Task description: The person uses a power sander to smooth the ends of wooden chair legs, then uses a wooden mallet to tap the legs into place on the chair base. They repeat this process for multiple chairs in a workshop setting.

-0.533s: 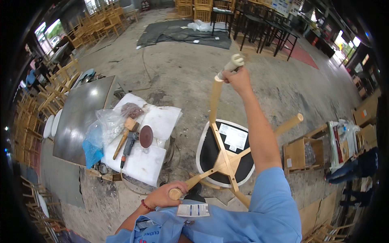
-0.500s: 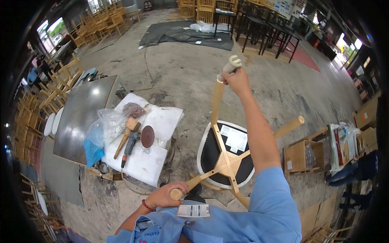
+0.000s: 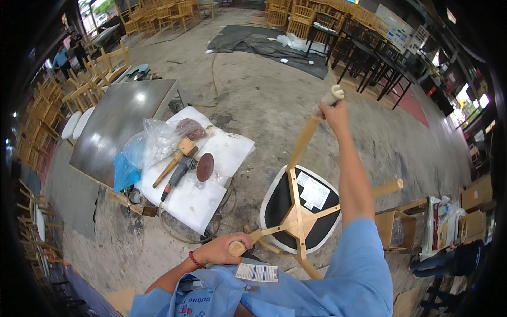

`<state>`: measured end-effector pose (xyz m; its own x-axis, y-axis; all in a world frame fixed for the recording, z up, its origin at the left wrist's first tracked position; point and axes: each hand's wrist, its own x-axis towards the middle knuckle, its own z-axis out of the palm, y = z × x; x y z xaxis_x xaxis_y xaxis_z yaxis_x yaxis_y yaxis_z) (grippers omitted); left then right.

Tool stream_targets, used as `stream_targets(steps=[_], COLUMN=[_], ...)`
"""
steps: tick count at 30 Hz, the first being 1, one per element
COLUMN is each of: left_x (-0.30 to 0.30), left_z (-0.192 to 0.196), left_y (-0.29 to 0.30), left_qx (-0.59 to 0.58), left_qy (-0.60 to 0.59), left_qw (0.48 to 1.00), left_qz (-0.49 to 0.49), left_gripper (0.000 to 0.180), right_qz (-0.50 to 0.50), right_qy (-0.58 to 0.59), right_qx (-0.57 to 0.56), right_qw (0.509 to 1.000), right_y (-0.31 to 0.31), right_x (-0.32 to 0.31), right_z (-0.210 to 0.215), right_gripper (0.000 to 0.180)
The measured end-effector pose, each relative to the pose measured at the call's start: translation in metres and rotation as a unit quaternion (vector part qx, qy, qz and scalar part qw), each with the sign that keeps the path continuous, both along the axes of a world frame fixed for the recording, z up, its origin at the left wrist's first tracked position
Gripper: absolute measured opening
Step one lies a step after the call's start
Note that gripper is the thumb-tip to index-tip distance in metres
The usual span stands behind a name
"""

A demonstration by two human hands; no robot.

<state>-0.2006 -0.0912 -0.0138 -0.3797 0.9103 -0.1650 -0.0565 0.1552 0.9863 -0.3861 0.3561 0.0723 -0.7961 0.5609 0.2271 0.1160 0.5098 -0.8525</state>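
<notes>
A wooden chair (image 3: 292,224) is turned upside down in front of me, its legs pointing up and the black underside of its white-edged seat showing. My left hand (image 3: 221,250) is closed round the near left leg (image 3: 237,248), close to its round end. At the tip of the far leg (image 3: 304,138), my right hand (image 3: 334,114) grips a cream-coloured, rolled piece (image 3: 331,94) that looks like foam. Its exact kind is unclear, and my fingers partly cover where it meets the leg. Another leg (image 3: 388,188) sticks out to the right, beyond my right forearm.
Left of the chair, a white-covered surface (image 3: 198,203) holds a disc sander (image 3: 182,171), a wooden mallet (image 3: 171,164) and plastic bags (image 3: 156,140). A dark metal-topped table (image 3: 119,121) stands farther left. Cardboard boxes (image 3: 398,230) are at right; a person (image 3: 62,59) is far left.
The view has swung so the scene sits differently in it. My left hand keeps its hold on the near leg, and my right hand stays at the far leg's tip with the cream-coloured piece.
</notes>
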Motion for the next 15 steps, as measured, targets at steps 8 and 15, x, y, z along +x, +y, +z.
stream_targets(steps=[8,15], left_x=[-0.001,-0.006], left_z=[-0.002,-0.003], left_y=[0.002,0.0], left_qx=[0.002,-0.024], left_qy=[-0.013,-0.007], left_qw=[1.0,0.999], left_qz=[-0.006,-0.035], left_gripper=[0.037,0.041], right_qz=[-0.036,-0.037], right_qy=[0.077,0.026], right_qx=[0.066,0.032], right_qw=[0.994,0.998], right_y=[0.015,0.032], right_x=[0.011,-0.01], right_z=[-0.013,-0.004], right_gripper=[0.026,0.027])
